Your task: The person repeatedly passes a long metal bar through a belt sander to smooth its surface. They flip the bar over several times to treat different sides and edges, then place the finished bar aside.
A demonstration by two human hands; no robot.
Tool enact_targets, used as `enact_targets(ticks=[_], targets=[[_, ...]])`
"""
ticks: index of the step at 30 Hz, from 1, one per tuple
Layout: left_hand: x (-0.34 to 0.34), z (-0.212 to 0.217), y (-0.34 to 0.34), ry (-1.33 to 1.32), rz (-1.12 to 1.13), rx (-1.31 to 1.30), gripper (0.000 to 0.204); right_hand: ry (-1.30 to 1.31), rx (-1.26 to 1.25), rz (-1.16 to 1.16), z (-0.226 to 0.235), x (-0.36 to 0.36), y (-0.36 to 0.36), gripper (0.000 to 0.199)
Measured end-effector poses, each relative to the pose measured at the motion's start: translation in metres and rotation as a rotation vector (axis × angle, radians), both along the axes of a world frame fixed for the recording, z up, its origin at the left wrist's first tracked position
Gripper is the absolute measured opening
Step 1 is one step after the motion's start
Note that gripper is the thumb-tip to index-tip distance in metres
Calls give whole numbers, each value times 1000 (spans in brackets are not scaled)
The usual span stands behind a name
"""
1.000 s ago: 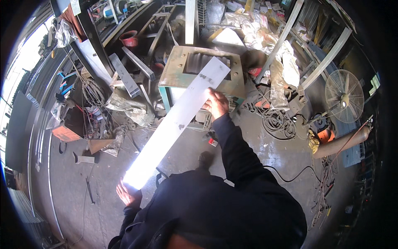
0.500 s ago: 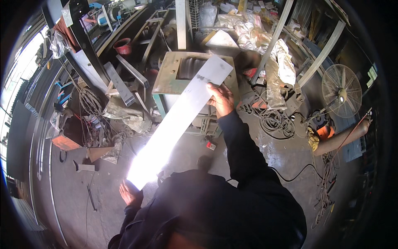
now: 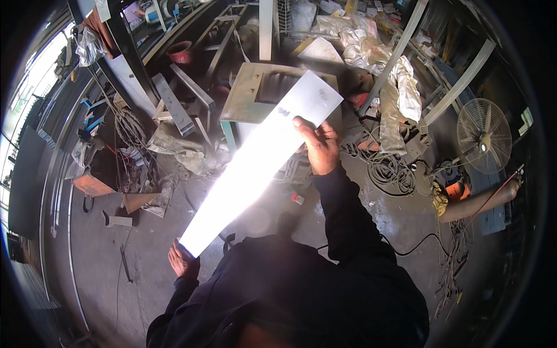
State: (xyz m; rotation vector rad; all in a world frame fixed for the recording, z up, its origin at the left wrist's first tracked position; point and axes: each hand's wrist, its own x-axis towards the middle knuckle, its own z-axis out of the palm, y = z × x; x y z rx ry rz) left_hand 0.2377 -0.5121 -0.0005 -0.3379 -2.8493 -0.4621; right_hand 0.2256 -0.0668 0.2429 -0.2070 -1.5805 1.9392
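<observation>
Your long panel (image 3: 261, 159) looks smooth and metallic, glossy where light glares off it, greyer and matt with a dark smudge toward its far end; your sleeve (image 3: 354, 214) is dull dark cloth. Before you, the boxy stand (image 3: 241, 101) shows scuffed paint, the sheeting (image 3: 408, 98) crinkled and slightly shiny, the fan guard (image 3: 484, 136) metal wire, the floor (image 3: 156, 246) matt and grimy

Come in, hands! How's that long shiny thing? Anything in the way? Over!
Left hand at panel's near end, right hand gripping near far end. Panel slanting, middle glaring white. Box behind it, partly hidden; contact unclear.
</observation>
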Motion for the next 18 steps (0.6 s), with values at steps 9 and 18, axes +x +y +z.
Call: enact_targets(ticks=[9, 18], targets=[[4, 4, -4, -185, -422, 193, 74, 43, -19, 270, -1, -8, -2, 35], [14, 29, 17, -758, -587, 475, 47, 100, -112, 387, -41, -31, -26, 62]])
